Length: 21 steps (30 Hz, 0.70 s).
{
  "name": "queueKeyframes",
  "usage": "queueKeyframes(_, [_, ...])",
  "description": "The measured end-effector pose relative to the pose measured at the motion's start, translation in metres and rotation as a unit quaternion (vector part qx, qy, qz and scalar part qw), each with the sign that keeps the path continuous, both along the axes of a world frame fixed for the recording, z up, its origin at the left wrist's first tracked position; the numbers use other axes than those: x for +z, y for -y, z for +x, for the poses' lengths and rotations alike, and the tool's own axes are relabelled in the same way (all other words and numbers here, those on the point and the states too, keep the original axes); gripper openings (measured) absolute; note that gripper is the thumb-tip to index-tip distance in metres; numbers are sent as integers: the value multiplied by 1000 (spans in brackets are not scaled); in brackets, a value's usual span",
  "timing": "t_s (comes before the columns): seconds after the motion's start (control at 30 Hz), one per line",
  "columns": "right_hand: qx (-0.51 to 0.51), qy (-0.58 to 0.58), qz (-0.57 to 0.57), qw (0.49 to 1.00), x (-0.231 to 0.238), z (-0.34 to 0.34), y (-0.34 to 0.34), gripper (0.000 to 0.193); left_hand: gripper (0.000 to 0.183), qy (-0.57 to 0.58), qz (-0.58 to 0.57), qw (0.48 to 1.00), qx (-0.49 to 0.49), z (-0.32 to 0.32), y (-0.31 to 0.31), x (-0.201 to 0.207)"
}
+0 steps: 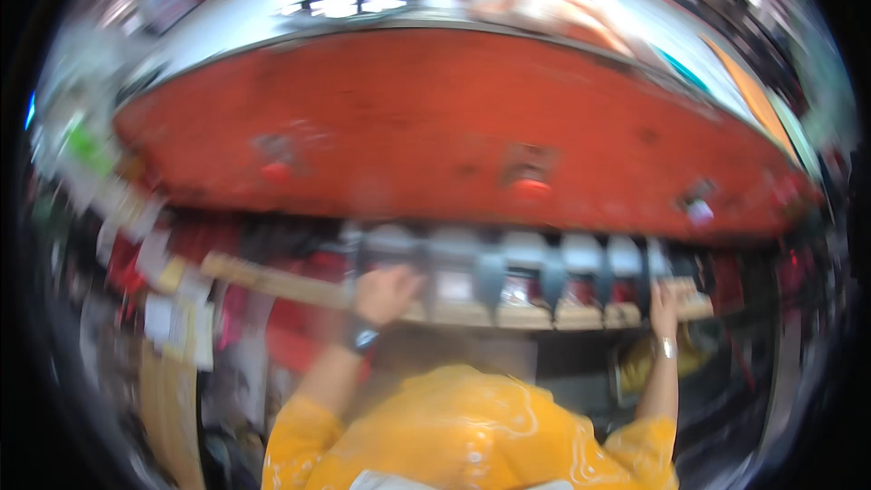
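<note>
Head: hands (388, 294) (664, 303) at wooden strip's edge (524, 317)

pale wooden strip (277, 282); row of white-grey pieces (454, 259) along it, contact blurred

Head view: left fisheye of worn pair; looks down over yellow shirt (454, 426), near left hand (386, 294) and right hand (665, 303).

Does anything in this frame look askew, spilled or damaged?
No spill is discernible. The wooden bar slants upward left of the left hand, seemingly askew, though fisheye bending may explain that. Dark marks dot the red panel; blur hides whether they are dirt or damage.
</note>
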State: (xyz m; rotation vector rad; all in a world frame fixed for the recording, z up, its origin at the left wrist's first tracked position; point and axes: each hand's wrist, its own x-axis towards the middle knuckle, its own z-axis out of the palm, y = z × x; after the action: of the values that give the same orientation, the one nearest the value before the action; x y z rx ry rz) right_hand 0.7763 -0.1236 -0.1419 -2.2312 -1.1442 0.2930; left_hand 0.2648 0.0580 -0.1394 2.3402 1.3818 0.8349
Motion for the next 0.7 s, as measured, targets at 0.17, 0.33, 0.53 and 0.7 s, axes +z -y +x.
queueKeyframes(0.17, [55, 146, 77, 985, -12, -10, 21, 33, 32, -36, -48, 998, 4, -5, 3, 3])
queueKeyframes(0.33, [37, 83, -70, 993, -3, -12, 21, 42, 32, 16, -49, 998, 33, 6, 9, 1])
queueKeyframes(0.53, [-27, 218, 56, 974, 22, -65, -4, 45, 30, 83, 0, 997, 5, 7, 7, -23])
queueKeyframes(0.7, [130, 180, 274, 936, 47, -202, -57, 28, 24, 191, -82, 976, -57, -22, 34, 0])
